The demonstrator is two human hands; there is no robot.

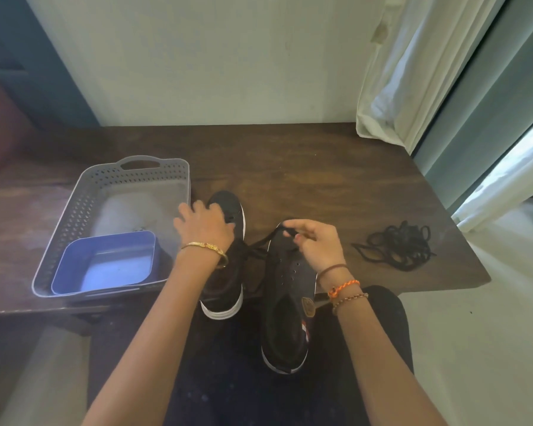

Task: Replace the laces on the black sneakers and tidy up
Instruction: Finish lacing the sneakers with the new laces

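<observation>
Black sneakers are seen at the near edge of the dark wooden counter (305, 167), side by side with toes pointing far. One sneaker (228, 241) lies on the left, its heel hanging over the counter's near edge; the other sneaker (290, 287) lies just to its right, with its heel reaching well past the edge above the person's lap. Bare eyelets are visible on the right sneaker's upper. A black lace (259, 250) is stretched from the left sneaker across to the toe of the right one.

The left hand (203, 226) is laid over the toe part of the left sneaker with fingers bent down onto it; whether it truly grips cannot be told. A gold bangle is worn on that wrist. The lace is pinched near its end by the right hand (314, 244), between thumb and forefinger, above the right sneaker's toe. Cord bracelets are worn on the right wrist.

A tangled heap of black laces (397, 244) is found on the counter to the right, well apart from the sneakers. A grey perforated basket (74, 216) stands at the left, touching the left sneaker's toe area, and a blue tub (105, 262) is set in its near end.
</observation>
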